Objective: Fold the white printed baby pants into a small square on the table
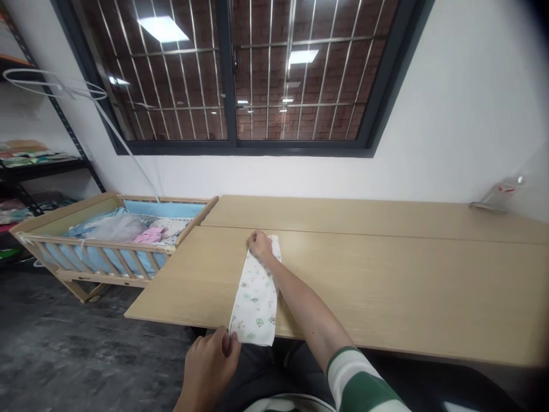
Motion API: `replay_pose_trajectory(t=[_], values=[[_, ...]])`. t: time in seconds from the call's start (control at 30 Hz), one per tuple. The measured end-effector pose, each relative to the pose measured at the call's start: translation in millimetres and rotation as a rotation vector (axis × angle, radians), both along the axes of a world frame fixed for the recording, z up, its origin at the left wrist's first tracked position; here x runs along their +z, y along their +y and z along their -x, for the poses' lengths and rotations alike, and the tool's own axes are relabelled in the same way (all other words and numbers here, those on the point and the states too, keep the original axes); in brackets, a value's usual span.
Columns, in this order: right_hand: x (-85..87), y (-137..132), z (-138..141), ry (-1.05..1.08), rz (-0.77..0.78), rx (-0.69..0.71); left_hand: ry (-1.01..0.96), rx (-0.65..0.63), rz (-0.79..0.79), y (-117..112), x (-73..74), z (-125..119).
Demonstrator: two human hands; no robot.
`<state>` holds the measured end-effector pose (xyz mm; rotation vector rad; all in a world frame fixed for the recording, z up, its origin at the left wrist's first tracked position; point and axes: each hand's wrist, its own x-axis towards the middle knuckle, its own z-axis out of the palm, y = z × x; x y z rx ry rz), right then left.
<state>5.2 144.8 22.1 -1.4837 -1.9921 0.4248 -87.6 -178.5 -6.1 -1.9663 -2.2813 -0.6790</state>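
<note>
A long white cloth (255, 297) with small green prints lies folded into a narrow strip across the wooden table (386, 274), running from the near edge toward the middle. My left hand (210, 366) pinches the strip's near corner at the table's front edge. My right hand (259, 246) reaches forward with its fingers curled on the cloth's far end. A green and white striped sleeve covers my right upper arm.
A wooden baby crib (107, 240) with blue lining and bundled clothes stands against the table's left end. Metal shelves (26, 166) with folded items stand at far left. A small clear packet (497, 197) lies at the table's back right, below a barred window.
</note>
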Motion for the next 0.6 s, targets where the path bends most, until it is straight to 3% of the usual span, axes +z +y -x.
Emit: replay_pose_trajectory(t=[0.1,0.2,0.33,0.47,0.6], values=[[7.2,-6,-8,-0.074,-0.04,0.082,0.139,-0.002,-0.235,-2,0.1,-1],[9.7,-17,-21,-0.179,-0.069,0.191,0.127,-0.187,-0.374,-6,2.9,-9],[0.9,-40,-39,-0.322,-0.075,0.29,0.144,-0.407,-0.42,-9,-3.4,-27],[-9.5,-55,-53,-0.383,-0.101,0.336,0.179,-0.373,-0.416,-10,-15.5,-43],[-8.5,-44,-65,-0.372,-0.107,0.337,0.219,-0.364,-0.356,-8,-17.8,-54]])
